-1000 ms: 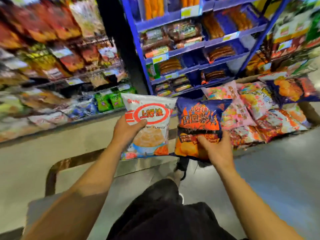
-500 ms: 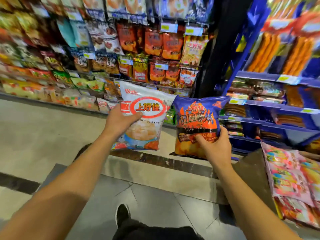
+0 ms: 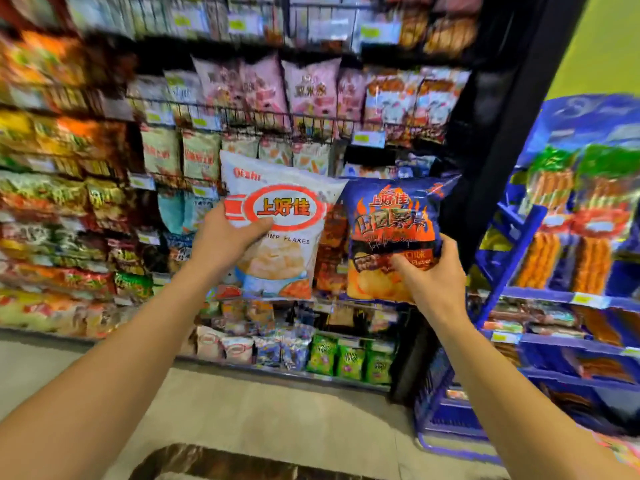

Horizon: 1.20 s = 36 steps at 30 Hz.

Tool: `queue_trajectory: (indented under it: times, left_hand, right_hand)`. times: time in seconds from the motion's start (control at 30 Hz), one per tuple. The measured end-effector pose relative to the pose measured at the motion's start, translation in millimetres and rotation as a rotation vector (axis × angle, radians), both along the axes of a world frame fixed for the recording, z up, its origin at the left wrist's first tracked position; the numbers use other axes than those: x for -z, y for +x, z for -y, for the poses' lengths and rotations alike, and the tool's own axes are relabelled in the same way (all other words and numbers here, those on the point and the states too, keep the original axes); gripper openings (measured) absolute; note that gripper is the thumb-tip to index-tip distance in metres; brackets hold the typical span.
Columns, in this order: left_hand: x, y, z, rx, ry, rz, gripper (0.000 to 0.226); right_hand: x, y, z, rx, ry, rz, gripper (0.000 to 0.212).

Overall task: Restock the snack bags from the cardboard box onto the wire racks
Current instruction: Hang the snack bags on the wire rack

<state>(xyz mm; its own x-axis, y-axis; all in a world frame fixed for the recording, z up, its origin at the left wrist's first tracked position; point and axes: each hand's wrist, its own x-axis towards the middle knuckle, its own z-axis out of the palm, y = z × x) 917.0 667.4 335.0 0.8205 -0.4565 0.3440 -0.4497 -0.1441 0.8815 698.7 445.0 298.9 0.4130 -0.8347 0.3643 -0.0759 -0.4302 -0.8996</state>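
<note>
Your left hand (image 3: pixel 227 237) grips a white shrimp flakes bag (image 3: pixel 277 230). Your right hand (image 3: pixel 434 275) grips a blue chip bag (image 3: pixel 391 216). Both are held up before the wire racks (image 3: pixel 242 116).

Wire racks (image 3: pixel 263 114) packed with snack bags: pink bags (image 3: pixel 308 88) up top, green packets (image 3: pixel 349 362) on the lowest tier.

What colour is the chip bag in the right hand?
Dark blue with orange flames, seen in the head view: chip bag, right hand.
</note>
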Motion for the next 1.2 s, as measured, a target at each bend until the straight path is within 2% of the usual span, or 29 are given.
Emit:
queue_trajectory:
  times: [0.13, 0.27, 0.47, 0.6, 0.73, 0.77, 0.9, 0.97, 1.03, 1.13, 1.2]
  left_hand:
    - [-46.2, 43.7, 16.1, -0.005, -0.134, -0.039, 0.032]
    - [-86.3, 77.4, 44.0, 0.0, -0.199, 0.002, 0.02]
    - [-135.3, 127.1, 101.7, 0.0, -0.261, 0.066, 0.037]
    - [-169.1, 155.9, 145.0, 0.006, -0.291, 0.121, 0.018]
    - [-205.8, 190.0, 187.3, -0.007, -0.326, 0.208, 0.018]
    - [-214.6, 202.0, 197.3, -0.008, -0.337, 0.213, 0.023]
    - [-252.4, 235.8, 231.2, -0.062, -0.374, 0.235, 0.092]
    - [-268.7, 244.4, 245.4, -0.059, -0.435, 0.251, 0.111]
    - [-285.9, 251.6, 261.0, -0.057, -0.497, 0.293, 0.103]
    - [-313.3, 269.2, 279.4, -0.027, -0.595, 0.34, 0.053]
    - [-329.4, 282.9, 288.1, 0.012, -0.681, 0.389, 0.043]
  right_hand:
    - [-52.7, 35.5, 16.3, 0.038, -0.093, 0.071, 0.054]
    - [-89.2, 68.3, 42.5, 0.048, -0.145, 0.147, 0.055]
    - [-119.9, 121.0, 94.5, 0.048, -0.174, 0.234, 0.054]
    - [-145.8, 152.3, 138.6, 0.034, -0.206, 0.28, 0.05]
    - [-176.7, 182.8, 182.6, 0.026, -0.262, 0.322, 0.046]
    - [-185.2, 190.2, 192.0, 0.024, -0.26, 0.332, 0.045]
    - [-218.7, 217.3, 219.7, 0.033, -0.275, 0.356, 0.044]
    - [-233.5, 231.1, 230.0, 0.04, -0.292, 0.376, 0.047]
    - [-248.2, 245.9, 236.6, 0.05, -0.313, 0.4, 0.051]
    - [-265.6, 267.9, 241.9, 0.075, -0.358, 0.438, 0.044]
    - [-274.7, 282.6, 243.0, 0.109, -0.388, 0.462, 0.041]
